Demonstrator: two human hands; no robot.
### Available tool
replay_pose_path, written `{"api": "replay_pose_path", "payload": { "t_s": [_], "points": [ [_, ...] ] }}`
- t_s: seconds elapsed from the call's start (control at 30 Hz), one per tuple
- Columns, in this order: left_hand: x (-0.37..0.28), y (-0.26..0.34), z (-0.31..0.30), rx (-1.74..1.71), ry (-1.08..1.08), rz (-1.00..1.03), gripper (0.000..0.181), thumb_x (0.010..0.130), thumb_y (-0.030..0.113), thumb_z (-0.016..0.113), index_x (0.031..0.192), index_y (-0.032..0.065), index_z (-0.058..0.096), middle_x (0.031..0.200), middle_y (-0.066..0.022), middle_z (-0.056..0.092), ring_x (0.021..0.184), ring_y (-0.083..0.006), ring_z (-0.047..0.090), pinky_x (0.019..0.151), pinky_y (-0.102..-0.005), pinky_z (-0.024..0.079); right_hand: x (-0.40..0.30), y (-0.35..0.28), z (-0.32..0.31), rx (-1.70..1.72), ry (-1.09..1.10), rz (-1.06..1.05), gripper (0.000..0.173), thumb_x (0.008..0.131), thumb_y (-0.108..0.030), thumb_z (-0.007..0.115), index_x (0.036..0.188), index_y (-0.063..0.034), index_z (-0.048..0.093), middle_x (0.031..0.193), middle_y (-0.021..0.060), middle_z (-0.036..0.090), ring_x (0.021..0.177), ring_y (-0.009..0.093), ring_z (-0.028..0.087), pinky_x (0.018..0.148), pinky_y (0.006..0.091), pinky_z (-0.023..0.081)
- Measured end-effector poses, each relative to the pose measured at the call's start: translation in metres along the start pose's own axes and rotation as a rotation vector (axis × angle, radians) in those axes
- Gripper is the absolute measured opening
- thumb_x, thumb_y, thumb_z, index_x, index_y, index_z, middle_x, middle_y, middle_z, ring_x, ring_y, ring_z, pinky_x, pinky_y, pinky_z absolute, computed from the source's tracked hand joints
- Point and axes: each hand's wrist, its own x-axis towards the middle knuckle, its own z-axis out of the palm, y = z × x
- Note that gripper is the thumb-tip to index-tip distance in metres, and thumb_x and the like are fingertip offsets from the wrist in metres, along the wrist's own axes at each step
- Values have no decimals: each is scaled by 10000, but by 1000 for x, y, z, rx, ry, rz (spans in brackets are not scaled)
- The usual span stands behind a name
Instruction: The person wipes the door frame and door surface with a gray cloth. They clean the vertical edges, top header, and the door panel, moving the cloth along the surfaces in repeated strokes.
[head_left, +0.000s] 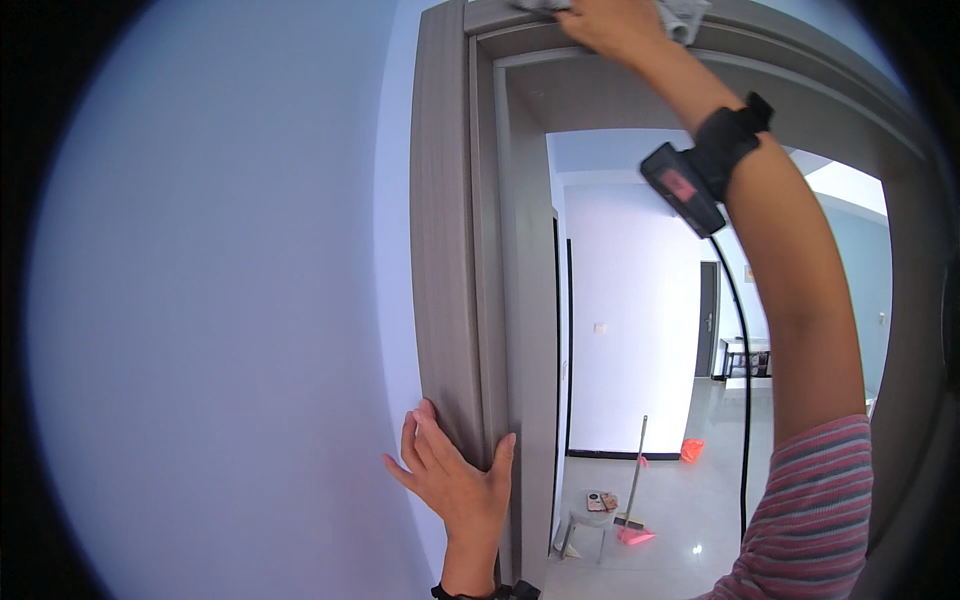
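Note:
My right hand (619, 26) reaches up to the top of a grey-brown wood-grain door frame (444, 225). It grips a crumpled grey-white cloth (684, 19), pressed against the head casing; the picture's upper rim cuts off part of both. Lower down, my left hand (461, 476) lies spread against the left upright of the frame. Its fingers reach toward the outer edge by the wall, and its thumb rests on the inner moulding. Nothing is held in it.
A pale wall (225, 300) fills the left. Through the doorway, a broom (637, 472), a pink dustpan (636, 535) and an orange bag (692, 450) are on the tiled floor. A black cable (744, 360) hangs from the device (684, 187) strapped to my right wrist.

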Motion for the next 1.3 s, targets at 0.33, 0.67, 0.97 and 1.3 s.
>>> {"api": "replay_pose_path", "payload": {
  "t_s": [0.33, 0.67, 0.97, 1.3],
  "points": [
    [-8, 19, 1, -20, -48, -71, 1033, 631, 251, 803, 1393, -22, 162, 1339, -158, 412, 1270, -331, 320, 1045, -582, 99, -41, 56, -31, -208, 236, 215, 226, 690, -200, 553, 781, -18, 651, 851, 191, 620, 884, 345, 569, 729, 454, 462],
    [-40, 54, 28, 63, 249, 93, 659, 821, 152, 634, 1360, -1, 287, 1364, -160, 373, 1299, -361, 278, 1044, -571, 131, -41, 41, -24, -14, -24, -52, 268, 773, -263, 561, 852, -26, 658, 966, 153, 615, 954, 299, 565, 756, 414, 474],
    [-62, 107, 52, -259, 207, 206, 468, 888, 139, 535, 1293, -21, 363, 1308, -175, 409, 1296, -372, 254, 1020, -548, 174, -65, 136, -93, -122, 41, -6, 304, 753, -299, 545, 784, -17, 655, 838, 174, 643, 863, 321, 595, 733, 449, 479],
    [-83, 140, 82, -400, 116, 166, 483, 889, 79, 486, 1317, -39, 296, 1336, -201, 353, 1287, -388, 239, 1024, -542, 171, -99, 239, -139, -303, 121, 126, 331, 744, -307, 551, 771, 9, 645, 790, 213, 629, 822, 370, 595, 764, 457, 472]
  ]
}}
